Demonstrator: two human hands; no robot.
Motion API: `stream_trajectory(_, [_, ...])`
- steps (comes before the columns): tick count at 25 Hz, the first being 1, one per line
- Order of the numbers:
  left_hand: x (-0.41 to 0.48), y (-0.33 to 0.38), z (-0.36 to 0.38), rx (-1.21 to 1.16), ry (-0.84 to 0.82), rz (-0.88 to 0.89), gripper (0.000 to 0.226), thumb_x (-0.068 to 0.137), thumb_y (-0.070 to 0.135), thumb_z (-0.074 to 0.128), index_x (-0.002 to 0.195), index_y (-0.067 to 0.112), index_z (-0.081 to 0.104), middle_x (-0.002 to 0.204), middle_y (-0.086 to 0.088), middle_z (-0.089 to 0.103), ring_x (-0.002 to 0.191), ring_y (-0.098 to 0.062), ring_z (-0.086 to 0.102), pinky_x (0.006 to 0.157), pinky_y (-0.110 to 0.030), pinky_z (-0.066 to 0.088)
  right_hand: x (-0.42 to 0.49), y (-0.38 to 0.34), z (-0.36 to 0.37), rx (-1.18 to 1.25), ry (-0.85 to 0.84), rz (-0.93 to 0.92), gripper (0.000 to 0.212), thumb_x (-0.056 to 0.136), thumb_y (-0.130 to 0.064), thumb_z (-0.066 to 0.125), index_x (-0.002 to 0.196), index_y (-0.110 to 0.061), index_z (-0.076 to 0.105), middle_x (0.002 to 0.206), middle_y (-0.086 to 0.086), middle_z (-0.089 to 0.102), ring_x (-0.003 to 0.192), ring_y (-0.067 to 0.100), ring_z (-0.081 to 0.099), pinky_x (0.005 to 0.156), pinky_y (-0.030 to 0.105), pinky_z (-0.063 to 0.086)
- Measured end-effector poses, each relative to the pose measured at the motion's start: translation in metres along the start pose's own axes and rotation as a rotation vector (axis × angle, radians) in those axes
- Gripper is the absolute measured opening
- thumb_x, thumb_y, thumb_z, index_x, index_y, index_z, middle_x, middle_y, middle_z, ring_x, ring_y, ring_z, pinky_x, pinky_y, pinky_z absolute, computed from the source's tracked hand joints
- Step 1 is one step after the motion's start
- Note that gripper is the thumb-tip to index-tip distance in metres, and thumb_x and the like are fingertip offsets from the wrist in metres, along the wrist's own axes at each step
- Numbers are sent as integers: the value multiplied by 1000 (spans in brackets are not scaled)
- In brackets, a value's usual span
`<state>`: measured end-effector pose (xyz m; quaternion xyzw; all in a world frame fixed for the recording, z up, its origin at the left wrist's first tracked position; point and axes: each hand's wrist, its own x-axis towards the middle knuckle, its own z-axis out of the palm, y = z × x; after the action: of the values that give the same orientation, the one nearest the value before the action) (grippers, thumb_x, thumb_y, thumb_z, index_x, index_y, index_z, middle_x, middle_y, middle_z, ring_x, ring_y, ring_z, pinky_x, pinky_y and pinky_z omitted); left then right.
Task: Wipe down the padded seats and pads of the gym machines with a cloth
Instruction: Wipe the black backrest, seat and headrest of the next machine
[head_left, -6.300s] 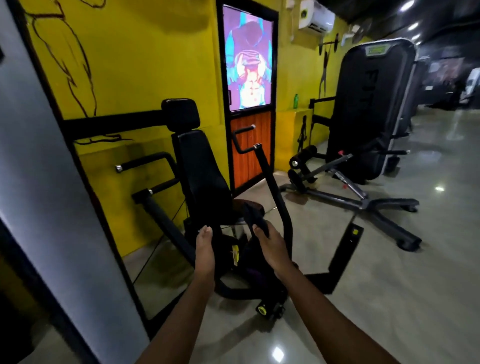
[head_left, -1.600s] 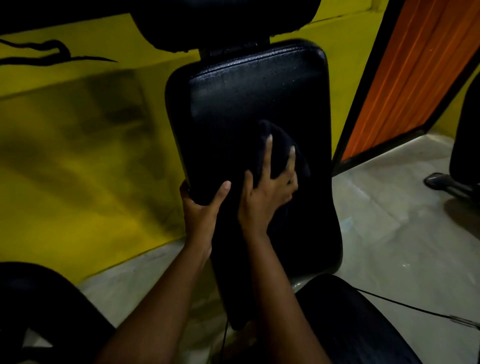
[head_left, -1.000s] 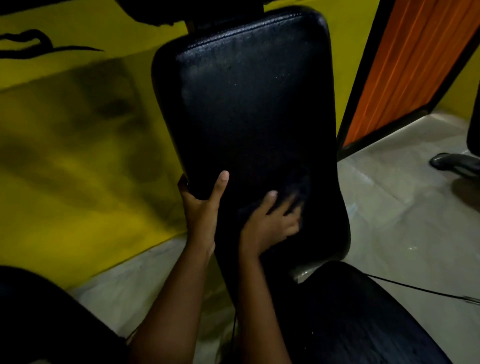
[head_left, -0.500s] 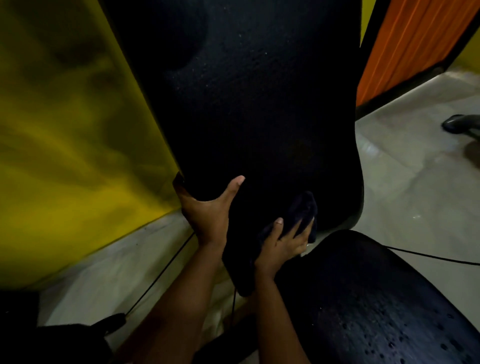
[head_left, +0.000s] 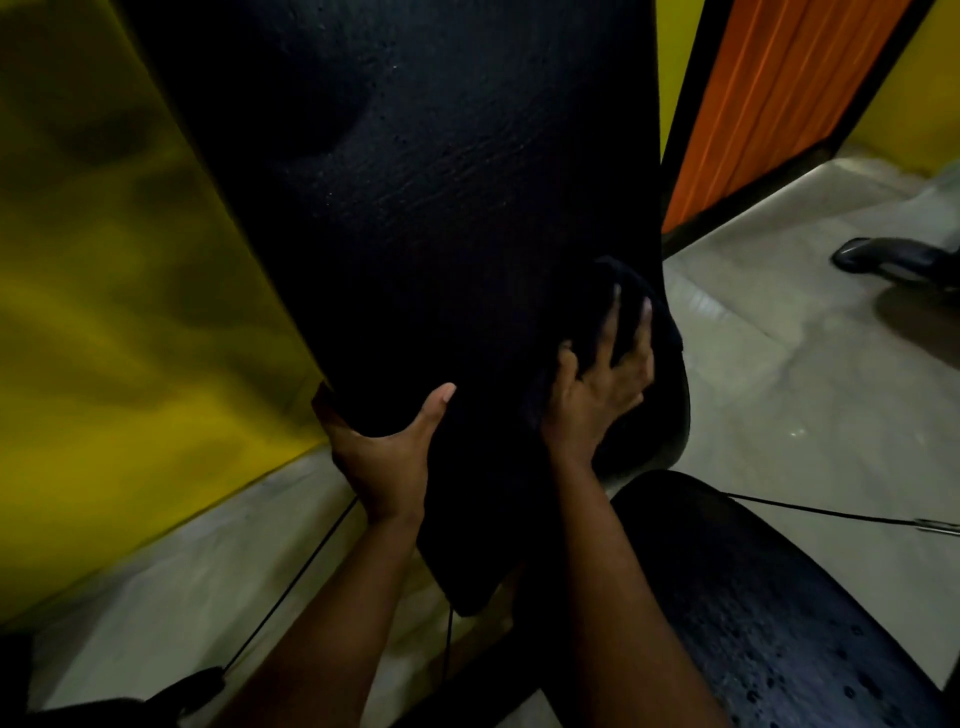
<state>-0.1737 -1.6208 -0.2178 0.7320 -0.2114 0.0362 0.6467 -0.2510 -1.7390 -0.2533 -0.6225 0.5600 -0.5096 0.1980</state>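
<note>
One backrest pad (head_left: 441, 208) nearly wiped, seemingly: presses dark cloth (head_left: 597, 312) under spread right hand (head_left: 597, 395) at its lower right edge, grips its left edge with left hand (head_left: 384, 447), leaves droplet-specked seat (head_left: 779, 597) pending.

Two hands (head_left: 384, 457) (head_left: 597, 395), two pads (head_left: 441, 208) (head_left: 779, 623), one cloth (head_left: 592, 306)

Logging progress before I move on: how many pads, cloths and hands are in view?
Pads: 2, upright black padded backrest and black padded seat
Cloths: 1, dark cloth
Hands: 2, left hand and right hand
Total: 5
</note>
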Motion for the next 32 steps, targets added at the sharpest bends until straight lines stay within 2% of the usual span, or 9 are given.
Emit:
stream_trajectory(2, [-1, -5, 0, -2, 3, 15, 101, 53, 61, 70, 125, -5, 47, 118, -5, 55, 110, -8, 51, 94, -8, 41, -8, 45, 10, -84, 119, 209, 56, 86, -36, 42, 137, -15, 46, 144, 21, 39, 122, 45, 41, 101, 52, 31])
stream_trajectory(4, [-2, -8, 1, 6, 3, 44, 100, 56, 65, 68, 124, -5, 47, 117, -1, 53, 109, -3, 50, 94, -6, 40, -26, 78, 16, -79, 197, 472, 52, 92, -28, 47, 138, -5, 43, 146, 25, 34, 125, 49, 38, 107, 52, 30])
stream_trajectory(6, [-3, -11, 1, 14, 12, 53, 99, 57, 63, 70, 125, -5, 47, 118, 0, 53, 111, -4, 50, 96, -9, 41, -37, 89, 14, 51, 88, 801, 55, 98, -29, 43, 145, -5, 27, 154, 18, 17, 137, 42, 20, 114, 42, 17])
stream_trajectory(8, [-2, -12, 2, 26, 22, 42, 97, 57, 57, 74, 126, -5, 46, 120, -3, 54, 112, -9, 51, 97, -13, 42, -47, 81, 13, 104, 20, 933, 56, 100, -32, 38, 148, -10, 20, 157, 15, 10, 140, 37, 14, 115, 39, 12])
stream_trajectory(14, [-6, -8, 1, 22, 20, 20, 100, 55, 56, 75, 129, -3, 43, 121, 3, 48, 114, -4, 46, 94, -1, 34, -169, -8, -4, 165, -213, 721, 80, 82, -67, 23, 145, -18, 21, 157, 8, 15, 139, 29, 19, 114, 36, 16])
stream_trajectory(15, [-5, -9, 1, 21, 13, 12, 102, 54, 56, 75, 130, -4, 42, 125, 0, 49, 116, -7, 46, 97, -5, 35, -172, -4, -6, 198, -234, 714, 77, 85, -67, 24, 146, -20, 17, 157, 7, 13, 140, 28, 17, 114, 36, 15])
stream_trajectory(18, [-4, -15, 0, 33, -11, 17, 105, 55, 60, 75, 130, -5, 43, 127, -12, 54, 118, -17, 51, 101, -22, 41, -126, 39, 5, 165, -188, 772, 57, 99, -34, 38, 148, -10, 18, 157, 12, 8, 143, 31, 13, 115, 35, 9])
stream_trajectory(23, [-4, -17, 1, 38, -10, -8, 107, 55, 57, 76, 131, -9, 40, 130, -19, 52, 123, -25, 49, 103, -18, 37, -67, 67, -3, 156, -107, 890, 57, 101, -36, 30, 150, -12, 11, 158, 13, 5, 143, 33, 12, 114, 35, 10])
stream_trajectory(32, [-4, -15, 0, 13, -18, 14, 103, 58, 68, 68, 124, -9, 46, 122, -16, 57, 113, -14, 50, 94, 0, 32, -172, -2, -7, 85, -243, 902, 54, 100, -34, 35, 148, -15, 21, 156, 11, 19, 139, 31, 22, 111, 33, 17])
